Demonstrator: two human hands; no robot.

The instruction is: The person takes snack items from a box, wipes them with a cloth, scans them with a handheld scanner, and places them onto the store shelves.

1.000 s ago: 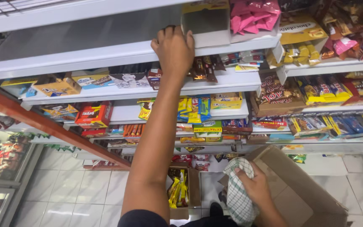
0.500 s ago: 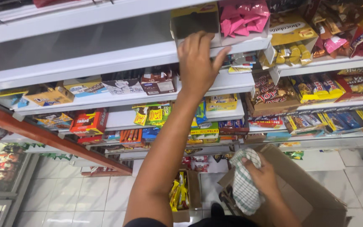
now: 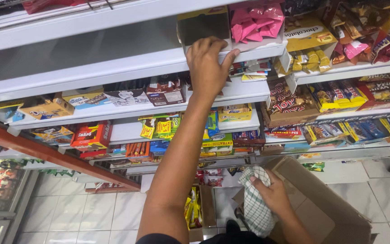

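Observation:
My left hand [image 3: 208, 68] reaches up to the white top shelf [image 3: 91, 68], fingers spread on the shelf's front edge and touching the bottom of a display carton [image 3: 204, 25] that stands there. Right of the carton lie pink snack packets [image 3: 256, 22]. Down low, my right hand [image 3: 271, 192] grips a white checked cloth [image 3: 253, 203] that hangs in front of an open brown cardboard box [image 3: 321, 203] on the floor.
Shelves below carry many snack and chocolate packs, among them a red box [image 3: 91, 134] at left and yellow packs [image 3: 159, 126]. A red rail [image 3: 46, 156] slants at lower left. Another small box with yellow packets [image 3: 192, 210] stands on the tiled floor.
My left hand has slid rightward along the top shelf's edge to the display carton. My right hand still holds the cloth over the cardboard box.

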